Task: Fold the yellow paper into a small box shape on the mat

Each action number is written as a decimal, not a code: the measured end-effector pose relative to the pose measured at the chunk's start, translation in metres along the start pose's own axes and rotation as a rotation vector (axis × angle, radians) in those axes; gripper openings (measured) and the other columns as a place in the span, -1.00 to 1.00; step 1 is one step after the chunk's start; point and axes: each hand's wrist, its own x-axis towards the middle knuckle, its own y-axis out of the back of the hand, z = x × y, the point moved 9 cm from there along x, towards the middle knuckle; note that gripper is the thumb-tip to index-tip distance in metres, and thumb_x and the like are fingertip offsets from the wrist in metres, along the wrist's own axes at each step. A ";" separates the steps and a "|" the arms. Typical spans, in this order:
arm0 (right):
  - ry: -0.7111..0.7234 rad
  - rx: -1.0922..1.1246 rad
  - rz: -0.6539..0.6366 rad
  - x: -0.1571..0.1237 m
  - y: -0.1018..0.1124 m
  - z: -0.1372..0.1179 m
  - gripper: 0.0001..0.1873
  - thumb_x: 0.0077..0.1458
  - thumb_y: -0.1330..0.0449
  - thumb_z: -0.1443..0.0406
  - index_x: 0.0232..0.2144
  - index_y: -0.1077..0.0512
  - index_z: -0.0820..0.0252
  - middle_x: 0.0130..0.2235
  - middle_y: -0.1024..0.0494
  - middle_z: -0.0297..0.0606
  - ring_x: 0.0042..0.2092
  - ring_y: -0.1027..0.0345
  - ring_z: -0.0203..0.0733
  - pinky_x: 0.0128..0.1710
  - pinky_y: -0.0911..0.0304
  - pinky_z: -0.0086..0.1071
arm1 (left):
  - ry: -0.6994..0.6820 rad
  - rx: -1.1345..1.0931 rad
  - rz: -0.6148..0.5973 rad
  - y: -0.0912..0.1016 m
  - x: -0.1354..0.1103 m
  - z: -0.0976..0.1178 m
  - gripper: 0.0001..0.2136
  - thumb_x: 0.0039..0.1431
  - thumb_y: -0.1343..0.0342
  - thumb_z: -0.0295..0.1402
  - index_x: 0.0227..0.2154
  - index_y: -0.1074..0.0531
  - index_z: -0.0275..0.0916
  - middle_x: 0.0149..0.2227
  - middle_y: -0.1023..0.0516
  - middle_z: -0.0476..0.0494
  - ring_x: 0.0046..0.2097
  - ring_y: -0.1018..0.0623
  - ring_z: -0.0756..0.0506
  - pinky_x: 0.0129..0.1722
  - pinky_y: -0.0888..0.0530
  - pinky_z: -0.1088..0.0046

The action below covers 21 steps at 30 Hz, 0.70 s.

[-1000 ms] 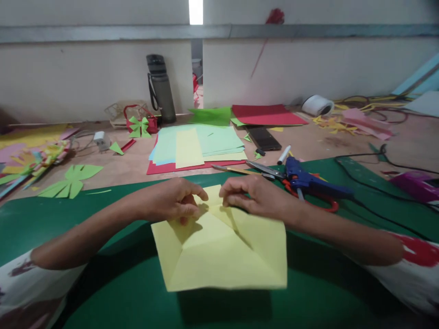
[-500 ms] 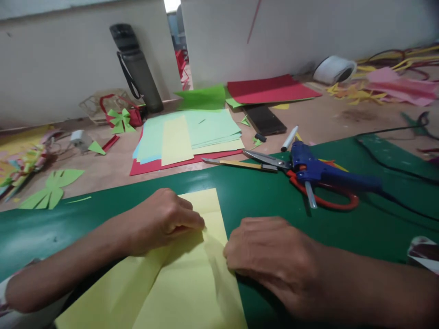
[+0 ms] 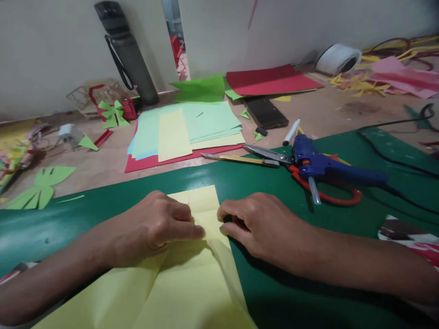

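A pale yellow paper sheet (image 3: pixel 192 283) with creases lies on the green cutting mat (image 3: pixel 308 256). My left hand (image 3: pixel 154 226) rests on the sheet's upper part, fingers curled and pressing the paper flat along a fold. My right hand (image 3: pixel 257 224) sits at the sheet's right edge, fingers bent and pinching the folded edge against the mat. The two hands' fingertips nearly meet at the centre crease.
A blue glue gun (image 3: pixel 325 167) lies over red-handled scissors (image 3: pixel 274 157) at the mat's far right edge, its black cord trailing right. Behind are a stack of coloured sheets (image 3: pixel 185 130), a phone (image 3: pixel 265 116), a marker (image 3: pixel 291 131), a dark bottle (image 3: pixel 125 50) and a tape roll (image 3: pixel 338 58).
The view has dropped and closed in on the mat. The lifted sheet now lies flat. My right hand has slid forward along the right edge toward the left hand.
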 end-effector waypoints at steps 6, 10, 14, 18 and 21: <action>0.036 -0.054 -0.044 -0.004 -0.004 -0.004 -0.77 -0.10 -0.21 0.10 -0.50 -0.36 0.12 -0.55 -0.46 -0.38 -0.48 -0.26 -0.27 -0.55 0.17 -0.43 | -0.058 -0.001 -0.030 0.002 0.000 0.006 -0.63 0.14 0.10 -0.58 -0.11 -0.41 -0.03 -0.38 -0.51 -0.08 -0.40 -0.45 -0.02 -0.44 -0.18 0.46; 0.055 -0.066 -0.079 -0.006 -0.006 -0.006 -0.73 -0.13 -0.24 0.06 -0.49 -0.34 0.11 -0.51 -0.47 -0.40 -0.47 -0.27 -0.26 -0.55 0.17 -0.42 | -0.069 -0.025 -0.041 0.001 0.001 0.007 -0.72 0.20 0.14 -0.51 -0.22 -0.45 -0.10 -0.41 -0.49 -0.10 -0.42 -0.42 -0.01 -0.46 -0.17 0.46; 0.080 -0.050 -0.098 -0.006 -0.008 -0.006 -0.77 -0.11 -0.26 0.16 -0.37 -0.38 0.08 -0.41 -0.51 -0.38 -0.37 -0.34 -0.22 -0.50 0.10 -0.43 | -0.074 -0.006 0.012 0.003 0.002 0.008 -0.73 0.19 0.12 -0.52 -0.24 -0.45 -0.13 -0.41 -0.48 -0.07 -0.43 -0.40 0.00 -0.46 -0.16 0.46; 0.025 -0.018 -0.109 -0.004 -0.008 -0.001 -0.84 -0.06 -0.22 0.26 -0.33 -0.41 0.06 -0.44 -0.50 -0.39 -0.37 -0.33 -0.23 -0.48 0.08 -0.44 | -0.068 0.023 -0.003 0.002 0.003 0.010 -0.77 0.15 0.06 -0.53 -0.26 -0.46 -0.16 -0.41 -0.48 -0.07 -0.43 -0.40 -0.01 -0.47 -0.15 0.45; -0.012 -0.015 -0.105 0.000 -0.004 0.000 -0.88 -0.03 -0.17 0.28 -0.34 -0.40 0.06 -0.49 -0.46 -0.40 -0.42 -0.27 -0.27 -0.51 0.11 -0.44 | -0.055 0.032 0.004 0.003 0.003 0.010 -0.79 0.14 0.04 -0.54 -0.30 -0.46 -0.16 -0.41 -0.48 -0.06 -0.43 -0.40 0.00 -0.48 -0.14 0.46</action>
